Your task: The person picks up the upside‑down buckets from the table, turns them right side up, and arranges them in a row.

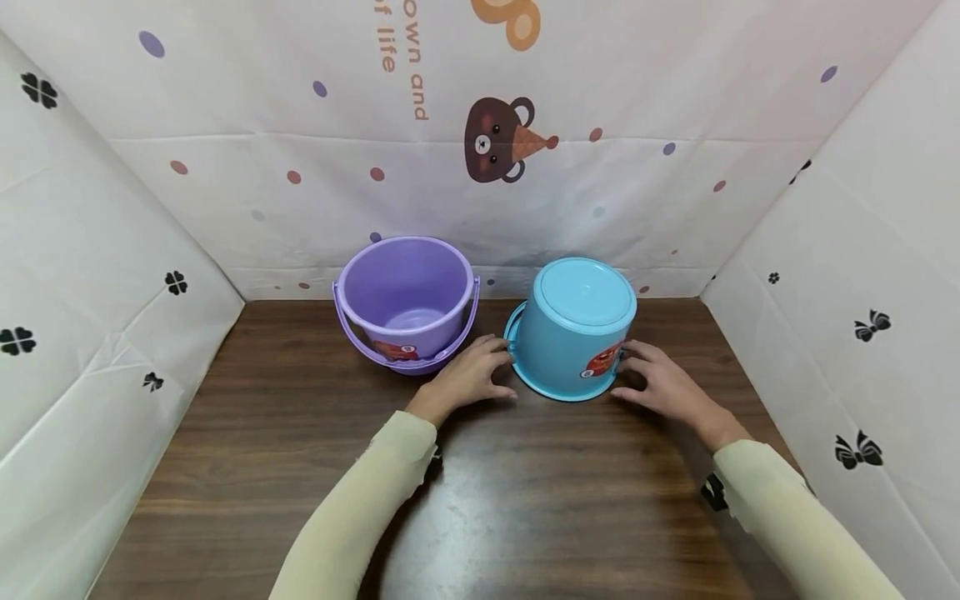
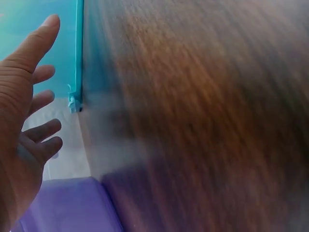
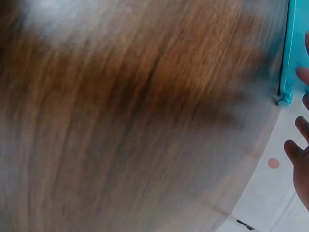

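Note:
A light blue bucket (image 1: pixel 573 333) stands upside down on the table, its base facing up and a red label on its side. My left hand (image 1: pixel 471 372) is at the bucket's left rim, fingers loosely bent and thumb apart. In the left wrist view that hand (image 2: pixel 19 111) has spread fingers and holds nothing. On the other side, my right hand (image 1: pixel 660 383) is close against the bucket's right rim. Whether its fingertips touch is unclear. The right wrist view shows only part of this hand (image 3: pixel 303 159). A purple bucket (image 1: pixel 408 287) sits upright just left of the blue one.
A dark wooden table (image 1: pixel 525 500) lies under both buckets. White printed sheets form the back wall (image 1: pixel 247 100), the left wall (image 1: pixel 67 250) and the right wall (image 1: pixel 862 250). The purple bucket's handle (image 1: pixel 427 362) hangs down at its front.

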Motion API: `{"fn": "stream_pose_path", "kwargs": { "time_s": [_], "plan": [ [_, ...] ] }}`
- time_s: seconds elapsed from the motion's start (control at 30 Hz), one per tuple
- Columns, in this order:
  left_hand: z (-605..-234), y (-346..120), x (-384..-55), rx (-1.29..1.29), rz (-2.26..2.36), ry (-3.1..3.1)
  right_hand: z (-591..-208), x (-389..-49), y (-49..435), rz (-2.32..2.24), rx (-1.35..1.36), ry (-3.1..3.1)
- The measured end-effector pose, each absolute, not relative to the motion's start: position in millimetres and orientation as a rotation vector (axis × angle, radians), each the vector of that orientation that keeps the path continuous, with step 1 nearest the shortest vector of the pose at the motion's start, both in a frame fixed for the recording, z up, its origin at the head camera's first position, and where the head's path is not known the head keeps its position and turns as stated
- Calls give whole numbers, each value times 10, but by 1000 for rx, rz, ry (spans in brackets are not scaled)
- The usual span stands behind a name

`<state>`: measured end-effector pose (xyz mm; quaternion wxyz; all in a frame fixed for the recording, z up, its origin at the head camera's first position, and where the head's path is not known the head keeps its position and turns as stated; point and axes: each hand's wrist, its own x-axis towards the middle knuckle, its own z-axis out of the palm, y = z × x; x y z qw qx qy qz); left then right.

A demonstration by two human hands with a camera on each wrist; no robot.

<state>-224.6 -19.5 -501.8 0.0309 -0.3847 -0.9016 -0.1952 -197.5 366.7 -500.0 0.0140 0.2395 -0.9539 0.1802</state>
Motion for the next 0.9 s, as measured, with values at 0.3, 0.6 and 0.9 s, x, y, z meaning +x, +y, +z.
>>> {"fn": "stream_pose_path", "kwargs": {
  "time_s": [0.3,0.6,0.9],
  "plan": [
    [-5077,-109,-2327,-1131,-616,-2854,-5069,-2053,3686,464,785,-2977],
    [-5146,-65,-2379,-1128,-590,-2884,-5136,-2093,3684,460,809,-2948],
    [-5185,16,-2406,-1159,-641,-2794,-5154,-2075,3668,547,737,-3020]
  ]
}}
